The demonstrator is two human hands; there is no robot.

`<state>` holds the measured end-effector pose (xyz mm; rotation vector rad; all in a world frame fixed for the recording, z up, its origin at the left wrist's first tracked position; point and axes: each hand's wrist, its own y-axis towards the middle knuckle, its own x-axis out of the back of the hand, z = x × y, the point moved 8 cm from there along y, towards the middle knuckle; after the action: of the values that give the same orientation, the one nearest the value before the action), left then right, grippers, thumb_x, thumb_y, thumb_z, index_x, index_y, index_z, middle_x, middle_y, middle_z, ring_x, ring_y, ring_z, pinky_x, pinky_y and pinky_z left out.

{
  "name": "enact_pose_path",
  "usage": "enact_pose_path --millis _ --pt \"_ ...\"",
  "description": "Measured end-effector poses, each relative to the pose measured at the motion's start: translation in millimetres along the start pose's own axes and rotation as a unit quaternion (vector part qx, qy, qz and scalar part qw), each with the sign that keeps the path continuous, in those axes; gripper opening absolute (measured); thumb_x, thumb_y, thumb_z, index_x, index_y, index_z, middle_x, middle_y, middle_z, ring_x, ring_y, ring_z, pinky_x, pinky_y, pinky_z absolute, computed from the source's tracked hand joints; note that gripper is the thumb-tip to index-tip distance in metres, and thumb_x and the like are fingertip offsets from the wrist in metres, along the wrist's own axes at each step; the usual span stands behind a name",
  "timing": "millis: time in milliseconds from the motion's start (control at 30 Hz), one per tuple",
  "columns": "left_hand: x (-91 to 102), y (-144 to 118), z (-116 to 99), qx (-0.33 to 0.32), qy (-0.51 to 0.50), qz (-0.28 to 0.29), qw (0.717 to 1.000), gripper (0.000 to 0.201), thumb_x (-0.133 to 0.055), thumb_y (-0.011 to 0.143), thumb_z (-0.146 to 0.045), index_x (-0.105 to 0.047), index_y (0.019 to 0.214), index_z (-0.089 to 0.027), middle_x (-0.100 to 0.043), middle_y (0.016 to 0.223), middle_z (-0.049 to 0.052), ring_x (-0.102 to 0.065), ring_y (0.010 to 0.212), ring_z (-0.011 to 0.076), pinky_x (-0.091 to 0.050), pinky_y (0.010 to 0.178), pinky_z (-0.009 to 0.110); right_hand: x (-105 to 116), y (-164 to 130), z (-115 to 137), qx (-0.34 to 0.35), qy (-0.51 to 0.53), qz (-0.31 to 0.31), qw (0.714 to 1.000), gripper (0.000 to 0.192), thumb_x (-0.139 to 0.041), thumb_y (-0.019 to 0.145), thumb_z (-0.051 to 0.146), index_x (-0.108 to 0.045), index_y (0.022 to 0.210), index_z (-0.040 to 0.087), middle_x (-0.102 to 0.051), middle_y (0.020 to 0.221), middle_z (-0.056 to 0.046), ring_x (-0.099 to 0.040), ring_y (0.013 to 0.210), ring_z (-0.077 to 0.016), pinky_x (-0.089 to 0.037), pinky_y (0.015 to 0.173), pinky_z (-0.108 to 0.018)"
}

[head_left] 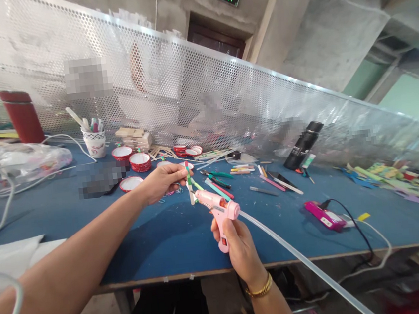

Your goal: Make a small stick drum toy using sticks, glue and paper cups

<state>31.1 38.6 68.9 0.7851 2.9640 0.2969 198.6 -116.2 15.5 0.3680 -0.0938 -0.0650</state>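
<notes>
My left hand [165, 180] pinches a small craft stick [191, 195] near its top, where red and green pieces sit on it. The stick stands roughly upright over the blue table. My right hand [240, 243] is wrapped round a pink hot glue gun [214, 202], whose nozzle points left, close to the stick; I cannot tell whether they touch. From the gun's back a long translucent glue stick [298, 255] runs down to the right. A gold bracelet [260, 287] is on my right wrist. Beyond my left hand are red-rimmed round lids [140, 161].
Pliers [217, 176] and several markers lie beyond the gun. A paper cup [94, 141] of tools and a red flask [22, 116] stand at back left. A black bottle [303, 145] leans by the perforated screen [224, 80]. A magenta device [325, 216] with cables lies right.
</notes>
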Motion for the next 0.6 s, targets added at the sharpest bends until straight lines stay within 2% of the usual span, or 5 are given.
enact_pose_path --millis 400,600 --pt "3.5 1.1 4.1 0.027 -0.035 -0.017 0.999 0.029 -0.09 0.073 -0.038 -0.072 0.075 -0.015 -0.065 0.065 0.0 -0.053 0.053 0.005 -0.043 0.05 0.016 -2.8 2.3 2.3 -0.015 -0.006 0.01 1.0 0.064 -0.048 0.095 0.078 -0.062 0.081 0.017 -0.048 0.067 0.001 -0.044 0.055 -0.0097 -0.038 0.049 -0.023" --pt "2.3 -0.2 1.4 0.021 -0.044 -0.003 0.999 0.032 -0.091 0.072 -0.04 -0.071 0.074 -0.015 -0.065 0.065 0.0 -0.054 0.052 0.0056 -0.044 0.049 0.016 4.7 1.6 4.0 -0.021 -0.043 -0.024 0.999 0.063 -0.048 0.096 0.077 -0.063 0.082 0.017 -0.051 0.067 0.0 -0.047 0.056 -0.0103 -0.04 0.05 -0.023"
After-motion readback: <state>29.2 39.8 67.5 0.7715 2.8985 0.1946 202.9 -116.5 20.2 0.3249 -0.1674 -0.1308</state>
